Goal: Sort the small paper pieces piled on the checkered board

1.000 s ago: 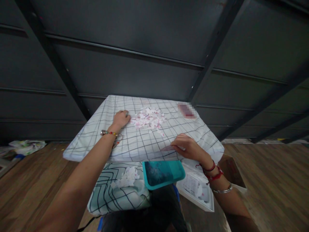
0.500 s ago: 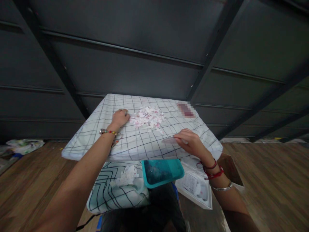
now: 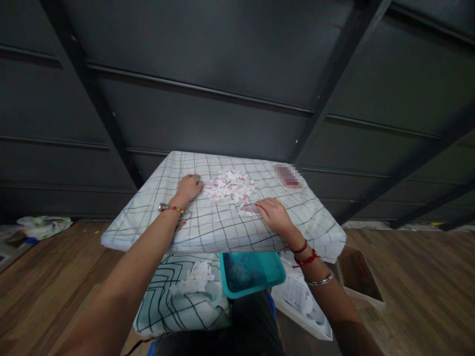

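Observation:
A loose pile of small white and pinkish paper-like pieces (image 3: 232,187) lies on a table (image 3: 218,227) covered with a white checked cloth. At the pile's left edge rests my left hand (image 3: 190,187), its fingers curled down; what lies under them is hidden. My right hand (image 3: 275,215) is closed on a thin, see-through, pointed sheet (image 3: 250,209), a flat scraper by its look. The sheet's tip is low over the cloth, at the pile's near right edge.
Below the table edge sits a teal tray (image 3: 253,291), beside a checked cushion (image 3: 185,314) bearing more white pieces (image 3: 196,277). An opened white box (image 3: 300,296) and a cardboard box (image 3: 359,274) stand to the right. A dark panelled wall (image 3: 208,118) rises behind.
My right hand has moved left and slightly forward, bringing the see-through sheet up to the pile. My left hand stays by the pile. The camera view has shifted a little.

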The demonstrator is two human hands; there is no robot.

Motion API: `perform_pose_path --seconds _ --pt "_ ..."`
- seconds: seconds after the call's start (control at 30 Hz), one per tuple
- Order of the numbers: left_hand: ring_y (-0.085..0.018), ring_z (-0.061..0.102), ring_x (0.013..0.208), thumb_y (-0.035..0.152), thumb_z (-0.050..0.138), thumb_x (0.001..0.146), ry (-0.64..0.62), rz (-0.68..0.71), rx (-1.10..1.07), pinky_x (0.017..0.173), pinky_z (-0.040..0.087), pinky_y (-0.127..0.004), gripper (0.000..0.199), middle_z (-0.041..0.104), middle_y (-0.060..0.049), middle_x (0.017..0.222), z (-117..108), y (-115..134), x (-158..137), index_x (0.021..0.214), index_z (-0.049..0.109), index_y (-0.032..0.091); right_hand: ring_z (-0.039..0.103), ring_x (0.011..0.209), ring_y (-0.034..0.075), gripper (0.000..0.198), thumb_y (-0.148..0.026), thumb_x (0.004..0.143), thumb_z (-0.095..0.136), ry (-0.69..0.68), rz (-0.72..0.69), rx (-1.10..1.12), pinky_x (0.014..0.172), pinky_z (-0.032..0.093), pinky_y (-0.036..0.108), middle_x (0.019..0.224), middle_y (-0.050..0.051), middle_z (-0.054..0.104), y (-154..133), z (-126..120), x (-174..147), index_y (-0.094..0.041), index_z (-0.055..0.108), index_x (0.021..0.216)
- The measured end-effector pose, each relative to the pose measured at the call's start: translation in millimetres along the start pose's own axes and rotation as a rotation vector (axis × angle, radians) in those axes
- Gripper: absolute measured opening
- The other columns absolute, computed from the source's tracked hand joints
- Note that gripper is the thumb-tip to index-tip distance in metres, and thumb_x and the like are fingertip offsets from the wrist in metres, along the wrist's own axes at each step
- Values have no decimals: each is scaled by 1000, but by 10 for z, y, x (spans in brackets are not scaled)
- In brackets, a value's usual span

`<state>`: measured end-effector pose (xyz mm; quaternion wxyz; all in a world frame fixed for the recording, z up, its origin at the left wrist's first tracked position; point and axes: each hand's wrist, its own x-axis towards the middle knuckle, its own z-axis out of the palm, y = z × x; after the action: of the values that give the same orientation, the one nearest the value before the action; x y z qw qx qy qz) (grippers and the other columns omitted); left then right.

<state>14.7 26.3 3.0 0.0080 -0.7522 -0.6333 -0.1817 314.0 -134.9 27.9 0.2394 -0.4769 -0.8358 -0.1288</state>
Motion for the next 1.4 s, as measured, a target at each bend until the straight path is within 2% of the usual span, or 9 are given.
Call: perform_pose_path --seconds 0.2,0.4,0.57,0.7,0.93,1.17,1.4 --pt "-23 57 102 31 41 82 2 2 -2 89 44 -33 41 63 -11 109 7 -3 0 115 59 15 57 81 19 21 -19 91 45 42 77 -70 77 38 32 82 7 66 -44 27 61 -16 65 88" --pt "-22 56 103 33 40 83 -6 -17 -2 89 44 -33 41 62 -10 110 9 4 -4 115 59 16 57 80 19 20 -19 92 44 4 3 -10 77 38 31 82 6 66 -131 65 104 -16 64 91" --pt "-22 55 106 33 40 84 -19 -23 -12 90 44 -32 40 62 -10 112 -12 14 -7 115 59 17 57 84 20 22 -20 93 43 46 33 -12 78 39 32 86 7 66 -167 126 235 -16 64 95" --pt "-22 55 106 32 40 83 -24 -23 1 90 44 -32 40 62 -9 111 -19 18 -9 115 59 18 57 85 20 21 -18 92 44 -2 32 -69 78 39 33 84 8 66 -209 174 345 -16 65 93" --pt "-23 56 104 33 38 83 -7 -12 17 89 44 -33 41 62 -11 112 6 6 -3 115 59 17 56 87 19 20 -17 92 44 -14 -70 4 79 39 31 88 7 66 -260 113 248 -16 64 95" --pt "-23 55 107 33 39 83 -18 -23 11 90 43 -32 41 62 -9 112 2 4 2 115 59 18 53 83 21 20 -15 91 44 8 49 -202 75 34 33 83 8 64 -252 154 365 -15 64 92" --pt "-23 55 106 31 39 83 -19 -10 -5 90 44 -33 41 62 -11 114 15 -5 4 116 59 16 51 84 22 20 -10 88 45 -52 -45 -231 74 32 34 84 8 64 -314 135 341 -15 64 92"
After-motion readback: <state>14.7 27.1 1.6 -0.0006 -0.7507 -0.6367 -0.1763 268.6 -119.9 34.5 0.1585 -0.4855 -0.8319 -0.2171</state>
